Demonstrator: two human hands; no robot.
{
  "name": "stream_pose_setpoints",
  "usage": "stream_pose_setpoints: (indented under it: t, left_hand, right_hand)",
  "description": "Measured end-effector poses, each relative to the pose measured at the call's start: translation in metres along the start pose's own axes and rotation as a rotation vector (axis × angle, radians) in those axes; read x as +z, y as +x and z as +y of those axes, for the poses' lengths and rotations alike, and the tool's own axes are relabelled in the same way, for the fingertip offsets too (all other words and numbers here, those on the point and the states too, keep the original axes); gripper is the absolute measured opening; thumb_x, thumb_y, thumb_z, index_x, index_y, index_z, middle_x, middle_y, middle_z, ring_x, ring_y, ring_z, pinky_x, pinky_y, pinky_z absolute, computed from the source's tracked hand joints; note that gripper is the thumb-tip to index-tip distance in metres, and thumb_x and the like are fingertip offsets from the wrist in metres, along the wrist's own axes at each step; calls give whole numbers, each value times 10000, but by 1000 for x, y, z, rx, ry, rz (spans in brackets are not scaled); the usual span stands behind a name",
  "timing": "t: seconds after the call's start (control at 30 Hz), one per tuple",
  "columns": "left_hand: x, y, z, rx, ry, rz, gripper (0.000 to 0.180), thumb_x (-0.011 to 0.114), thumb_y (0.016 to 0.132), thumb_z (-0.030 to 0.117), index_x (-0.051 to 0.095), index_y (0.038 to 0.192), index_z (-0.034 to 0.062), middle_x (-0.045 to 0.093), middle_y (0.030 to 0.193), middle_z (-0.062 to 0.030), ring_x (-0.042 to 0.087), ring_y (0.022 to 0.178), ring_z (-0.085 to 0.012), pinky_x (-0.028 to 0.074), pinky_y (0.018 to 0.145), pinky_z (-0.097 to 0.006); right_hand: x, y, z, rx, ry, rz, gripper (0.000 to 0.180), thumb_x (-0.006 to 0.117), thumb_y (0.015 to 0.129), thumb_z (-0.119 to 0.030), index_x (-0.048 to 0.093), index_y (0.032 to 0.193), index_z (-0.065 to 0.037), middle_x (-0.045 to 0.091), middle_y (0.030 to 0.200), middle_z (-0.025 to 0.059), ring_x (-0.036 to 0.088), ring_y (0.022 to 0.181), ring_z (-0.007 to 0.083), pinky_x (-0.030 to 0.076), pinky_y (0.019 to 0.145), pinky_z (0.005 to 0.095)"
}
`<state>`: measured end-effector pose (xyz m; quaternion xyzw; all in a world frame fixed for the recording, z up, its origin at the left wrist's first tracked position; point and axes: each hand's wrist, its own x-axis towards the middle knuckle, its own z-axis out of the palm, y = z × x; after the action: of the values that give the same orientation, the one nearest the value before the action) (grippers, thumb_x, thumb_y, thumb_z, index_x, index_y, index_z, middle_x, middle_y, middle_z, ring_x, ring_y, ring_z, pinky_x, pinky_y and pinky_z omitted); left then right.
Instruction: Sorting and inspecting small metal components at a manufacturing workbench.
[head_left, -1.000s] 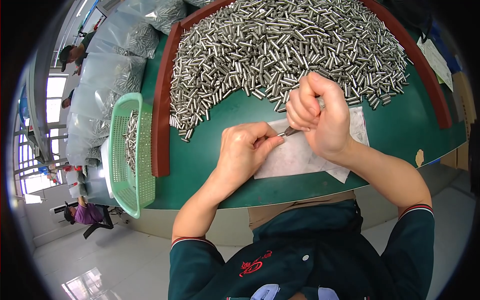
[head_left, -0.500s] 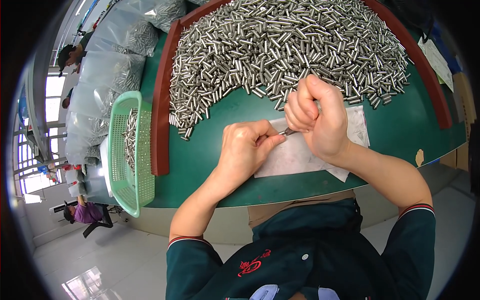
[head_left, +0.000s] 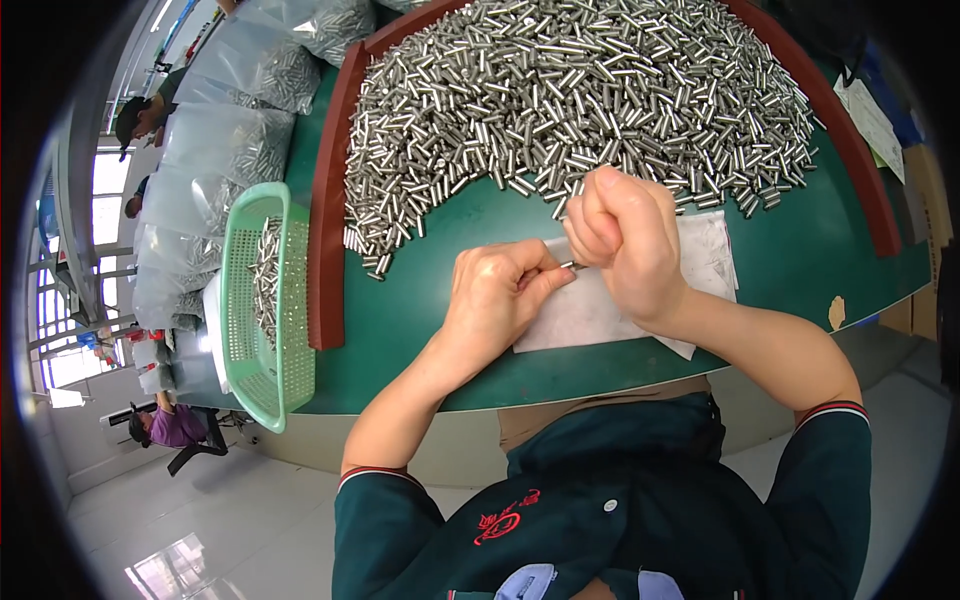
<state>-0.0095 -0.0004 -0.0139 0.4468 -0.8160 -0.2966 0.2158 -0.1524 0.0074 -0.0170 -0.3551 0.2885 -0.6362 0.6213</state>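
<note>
My left hand (head_left: 500,292) is closed in a pinch, with the shiny end of a small metal pin (head_left: 569,265) showing at its thumb and fingertip. Close beside it, my right hand (head_left: 625,240) is curled into a fist, thumb on top. Whatever the fist grips is hidden by its fingers. Both hands are over a white sheet (head_left: 590,322) with grey smudges, lying on the green tabletop (head_left: 430,350). Beyond them spreads a large heap of short metal pins (head_left: 560,100).
Dark red rails (head_left: 328,220) border the heap. To the left stands a light green plastic basket (head_left: 297,330) with metal pins inside. Clear bags of pins (head_left: 205,185) line the far left. Papers (head_left: 870,125) lie at the right. Other people sit in the left background.
My right fist has dropped slightly toward me and to the left. The dark tip seen between the hands earlier is now mostly hidden. My left hand keeps its pinch.
</note>
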Motion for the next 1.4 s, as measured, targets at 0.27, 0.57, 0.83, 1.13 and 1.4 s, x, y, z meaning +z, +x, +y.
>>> stream_pose_setpoints:
  t: [0.27, 0.57, 0.83, 1.13, 1.4]
  left_hand:
    - [-20, 3, -19, -356, -1312, -207, 197, 513, 860, 259, 481, 831, 67, 348, 591, 30, 240, 489, -44, 212, 460, -191]
    - [-22, 8, -27, -458, -1572, -228, 152, 500, 869, 194, 479, 896, 46, 420, 658, 5, 298, 521, -36, 265, 484, -173]
    - [-24, 9, -24, -486, -1594, -103, 209, 479, 876, 190, 494, 969, 4, 439, 673, -5, 314, 527, -47, 292, 487, -178]
    - [-110, -6, -34, -63, -199, 1002, 193, 395, 906, 143, 529, 932, 7, 395, 606, 35, 321, 518, -39, 240, 447, -188]
    - [-154, -46, -85, -501, 834, 886, 209, 534, 805, 175, 604, 934, 26, 603, 882, -152, 557, 795, -319, 413, 736, -391]
  right_hand:
    - [-9, -2, -5, 98, 167, -30, 357, 315, 866, -165, 274, 521, -87, 265, 438, -11, 200, 386, 72, 177, 377, 232]
    - [-9, 3, -6, 124, 164, -27, 368, 311, 874, -188, 272, 522, -91, 266, 427, -6, 192, 376, 76, 173, 371, 235]
    - [-10, 5, -7, 153, 133, -23, 414, 294, 900, -281, 264, 521, -116, 227, 418, -17, 168, 373, 83, 172, 369, 240]
    - [-10, 4, -7, 154, 162, -25, 391, 309, 885, -239, 270, 523, -96, 262, 424, -4, 191, 372, 78, 179, 367, 235]
    - [-8, 6, -5, 160, 169, -25, 390, 310, 882, -236, 271, 520, -96, 260, 419, -3, 187, 373, 78, 179, 367, 234]
